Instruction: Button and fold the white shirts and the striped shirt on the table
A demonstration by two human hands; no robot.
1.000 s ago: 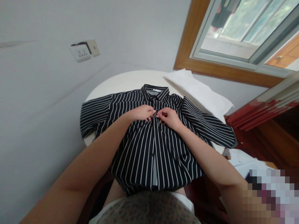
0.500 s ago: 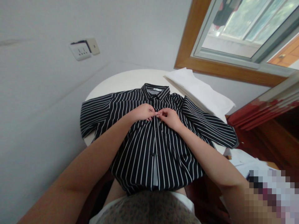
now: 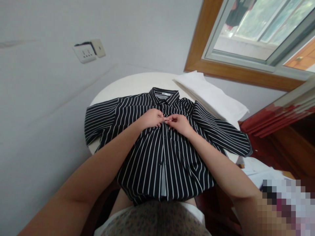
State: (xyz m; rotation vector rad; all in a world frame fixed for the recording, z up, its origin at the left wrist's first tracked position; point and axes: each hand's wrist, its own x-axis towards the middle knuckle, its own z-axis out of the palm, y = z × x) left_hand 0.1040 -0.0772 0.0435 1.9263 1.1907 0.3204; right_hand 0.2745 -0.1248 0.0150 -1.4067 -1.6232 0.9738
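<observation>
A black shirt with white stripes [image 3: 145, 160] lies front up, its collar away from me and its lower hem hanging over the near table edge. My left hand [image 3: 153, 118] pinches the front placket at chest height. Right beside it, my right hand [image 3: 179, 124] pinches the same spot, and the fingertips of both hands meet. Whatever small part sits between the fingertips is hidden. Below the hands, a dark button [image 3: 160, 163] shows on the placket, and the front edges part slightly near the hem.
Under the shirt is a round white table [image 3: 130, 83] against the wall. A folded white cloth [image 3: 211, 93] lies at its back right. White papers or cloths [image 3: 258, 170] rest at the lower right. A red-patterned curtain [image 3: 278, 118] hangs at the right, below a wood-framed window [image 3: 236, 77].
Both hands stay at the same place on the placket, with only slight finger movement. The shirt lies as before.
</observation>
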